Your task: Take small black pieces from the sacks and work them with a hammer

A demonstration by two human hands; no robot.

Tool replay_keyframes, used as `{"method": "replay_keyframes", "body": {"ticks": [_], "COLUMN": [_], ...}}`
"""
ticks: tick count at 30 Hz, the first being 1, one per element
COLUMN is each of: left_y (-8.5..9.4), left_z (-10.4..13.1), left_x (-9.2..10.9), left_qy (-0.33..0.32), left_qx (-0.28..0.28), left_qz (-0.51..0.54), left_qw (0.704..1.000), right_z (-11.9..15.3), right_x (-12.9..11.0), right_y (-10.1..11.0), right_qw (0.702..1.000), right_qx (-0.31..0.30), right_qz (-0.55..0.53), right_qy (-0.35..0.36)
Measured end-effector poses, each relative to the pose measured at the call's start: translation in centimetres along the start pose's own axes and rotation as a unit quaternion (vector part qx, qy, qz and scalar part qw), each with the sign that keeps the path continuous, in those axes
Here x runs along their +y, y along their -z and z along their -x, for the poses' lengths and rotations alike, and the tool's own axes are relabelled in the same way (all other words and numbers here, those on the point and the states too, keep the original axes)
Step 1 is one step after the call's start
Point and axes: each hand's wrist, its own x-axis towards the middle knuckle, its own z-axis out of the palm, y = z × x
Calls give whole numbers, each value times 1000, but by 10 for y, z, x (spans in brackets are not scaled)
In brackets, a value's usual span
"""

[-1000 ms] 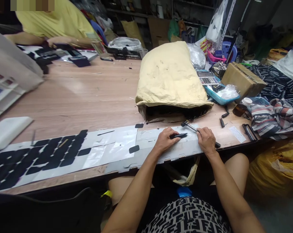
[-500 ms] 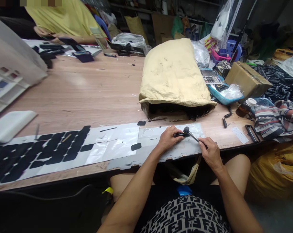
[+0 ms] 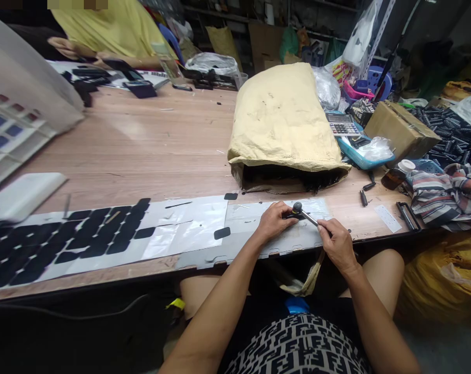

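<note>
My right hand (image 3: 335, 239) is closed around the metal handle of a small mallet (image 3: 297, 208) with a round black head. The mallet's head is at the fingertips of my left hand (image 3: 275, 222), over a grey board (image 3: 243, 241) at the table's front edge. Between thumb and fingers, my left hand pinches a small dark piece (image 3: 293, 216); its shape is mostly hidden by the fingers and the mallet. To the left, rows of flat black rounded pieces (image 3: 89, 234) lie on a white sheet (image 3: 188, 236). Two loose black pieces (image 3: 222, 233) lie near the board's left end.
A large yellow paper sack (image 3: 278, 114) lies beyond my hands, its dark mouth facing me. Right of it are a calculator (image 3: 342, 125), a blue basket (image 3: 370, 158), a cardboard box (image 3: 401, 130) and a brown bottle (image 3: 395, 175). Across the table sits a person in yellow (image 3: 110, 31).
The view has shifted slightly, so the table appears further right. The mallet head has moved a little left and up relative to my left hand. Both hands keep their grips.
</note>
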Motion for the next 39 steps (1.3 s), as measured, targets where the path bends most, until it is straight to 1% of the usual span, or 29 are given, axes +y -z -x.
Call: {"method": "replay_keyframes", "body": {"ticks": [2,4,7,10,13,16,19,21,23,25,27,29,32,34,36,38,39], "left_y": [-1,-1,-1,1,4,9,13,14,12,5,-3,-11,-19,-20,-17,-10,-6], "left_z": [0,0,1,3,4,7,22,40,60,78,91,98,102,102,97,84,74], "left_x": [-1,-2,-2,-2,-2,0,5,10,16,22,26,29,31,33,35,36,37], "left_qy": [3,5,2,-15,-36,-66,-105,-136,-164,-184,-203,-223,-239,-235,-221,-190,-164], "left_qx": [3,6,7,-5,-22,-43,-77,-105,-118,-104,-75,-51,-29,-22,-9,27,53], "left_qz": [9,8,-3,-6,9,26,32,32,8,-53,-130,-189,-231,-220,-171,-104,-71], "left_qw": [1000,1000,1000,1000,999,997,991,985,979,976,968,955,943,946,960,976,982], "right_z": [-8,-18,-33,-40,-39,-37,-36,-35,-35,-35,-35,-35,-34,-34,-34,-33,-33], "right_x": [7,17,33,45,48,46,43,43,42,42,42,42,42,42,42,42,42], "right_y": [0,-2,-8,-15,-18,-19,-18,-18,-19,-19,-20,-20,-21,-21,-21,-21,-21], "right_qw": [1000,997,986,977,974,973,971,970,970,970,970,969,969,969,969,969,969], "right_qx": [16,34,52,58,58,50,44,41,38,38,41,43,44,43,43,44,45], "right_qz": [21,67,157,205,218,224,233,238,240,240,241,242,243,243,242,242,241], "right_qy": [-3,-7,-5,4,4,-1,-5,-8,-9,-8,-6,-4,-5,-5,-3,-3,-4]}}
